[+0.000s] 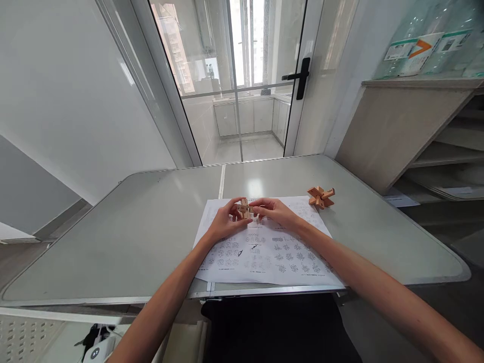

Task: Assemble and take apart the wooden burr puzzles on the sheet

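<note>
My left hand (pixel 226 220) and my right hand (pixel 273 210) meet over a printed sheet (pixel 264 252) on the grey table (pixel 132 242). Both pinch a small cluster of wooden puzzle pieces (pixel 244 207) between their fingertips, held just above the paper. A second, assembled wooden burr puzzle (pixel 321 197) rests on the table beside the sheet's far right corner, apart from both hands.
The sheet carries rows of small diagrams. A glass door (pixel 242 80) with a black handle (pixel 300 77) stands beyond the table. Wooden shelving (pixel 416 131) is at the right. A device with cables (pixel 96 345) lies below the table's near left edge.
</note>
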`<state>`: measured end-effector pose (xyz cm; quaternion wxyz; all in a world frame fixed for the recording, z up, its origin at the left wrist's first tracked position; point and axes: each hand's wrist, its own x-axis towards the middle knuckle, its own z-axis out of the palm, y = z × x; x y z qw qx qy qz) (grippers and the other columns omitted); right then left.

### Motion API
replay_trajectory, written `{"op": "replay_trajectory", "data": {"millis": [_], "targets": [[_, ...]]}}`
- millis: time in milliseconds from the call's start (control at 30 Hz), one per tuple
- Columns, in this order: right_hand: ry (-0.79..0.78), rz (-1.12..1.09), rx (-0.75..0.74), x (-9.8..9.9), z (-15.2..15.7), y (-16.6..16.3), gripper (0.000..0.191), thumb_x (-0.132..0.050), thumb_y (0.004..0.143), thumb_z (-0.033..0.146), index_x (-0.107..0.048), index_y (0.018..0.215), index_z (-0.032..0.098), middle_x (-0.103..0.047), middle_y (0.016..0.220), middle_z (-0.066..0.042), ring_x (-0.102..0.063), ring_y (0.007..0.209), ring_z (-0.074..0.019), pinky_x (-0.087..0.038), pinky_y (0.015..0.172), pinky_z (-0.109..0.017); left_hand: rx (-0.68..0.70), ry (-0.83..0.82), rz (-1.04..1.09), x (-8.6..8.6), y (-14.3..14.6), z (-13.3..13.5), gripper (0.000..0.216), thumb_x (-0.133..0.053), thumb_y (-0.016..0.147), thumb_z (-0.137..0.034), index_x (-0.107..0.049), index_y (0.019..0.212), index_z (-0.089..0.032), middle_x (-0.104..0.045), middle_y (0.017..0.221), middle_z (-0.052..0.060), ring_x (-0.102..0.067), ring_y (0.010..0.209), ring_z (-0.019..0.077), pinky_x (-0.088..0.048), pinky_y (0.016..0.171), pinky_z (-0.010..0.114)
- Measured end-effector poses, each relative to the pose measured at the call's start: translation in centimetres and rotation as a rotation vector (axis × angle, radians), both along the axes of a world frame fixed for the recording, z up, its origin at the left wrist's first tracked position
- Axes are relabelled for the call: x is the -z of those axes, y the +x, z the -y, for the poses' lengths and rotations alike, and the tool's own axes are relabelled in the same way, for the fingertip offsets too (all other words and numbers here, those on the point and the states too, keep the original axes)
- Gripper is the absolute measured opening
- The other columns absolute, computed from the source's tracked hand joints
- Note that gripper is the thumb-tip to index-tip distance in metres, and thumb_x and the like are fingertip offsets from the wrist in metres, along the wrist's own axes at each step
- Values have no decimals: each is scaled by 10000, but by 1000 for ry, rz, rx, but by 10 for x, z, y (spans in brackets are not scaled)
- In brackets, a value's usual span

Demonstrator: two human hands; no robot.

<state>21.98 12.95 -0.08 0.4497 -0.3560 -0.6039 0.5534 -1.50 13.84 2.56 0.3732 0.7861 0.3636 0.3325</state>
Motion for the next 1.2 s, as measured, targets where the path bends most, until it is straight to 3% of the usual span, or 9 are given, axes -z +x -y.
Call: {"op": "replay_trajectory", "data": {"millis": [167, 400, 733, 900, 1200], "targets": [[-36, -26, 7, 3, 0, 1, 365, -854, 821, 477, -762, 1064, 220, -771, 1067, -63, -736, 794, -178, -601, 830, -391, -20, -9, -13, 1, 0, 0, 687, -854, 794, -433, -579, 1397, -251, -692, 902, 2, -626, 769, 158, -526, 723, 293], [-44, -60, -3, 2, 3, -1, 363, -891, 781, 450, -756, 1031, 224, -807, 1080, -71, -755, 1012, -238, -546, 1013, -478, 5, -45, 1, 2, -2, -1, 708, -855, 807, -438, -567, 1431, -271, -668, 905, -5, -645, 823, 169, -531, 776, 309], [35, -71, -14, 10, -1, -3, 340, -911, 754, 446, -739, 940, 219, -770, 1114, -60, -741, 1035, -235, -569, 983, -448, -3, -133, 68, 4, -2, -4, 751, -888, 783, -446, -579, 1434, -235, -685, 974, 26, -676, 889, 191, -544, 833, 335], [141, -70, 15, 6, 2, -6, 323, -897, 775, 463, -762, 934, 216, -722, 1067, -51, -735, 980, -221, -594, 949, -430, 6, -156, 93, 5, -3, -5, 747, -884, 796, -428, -573, 1446, -232, -677, 980, 29, -684, 903, 195, -550, 840, 342], [187, -71, 70, 0, 7, -11, 362, -897, 764, 512, -787, 937, 214, -681, 1032, -45, -728, 967, -229, -605, 977, -451, 1, -174, 123, 8, -4, -7, 757, -887, 799, -410, -566, 1465, -250, -694, 1026, 38, -687, 907, 187, -552, 843, 346]]}}
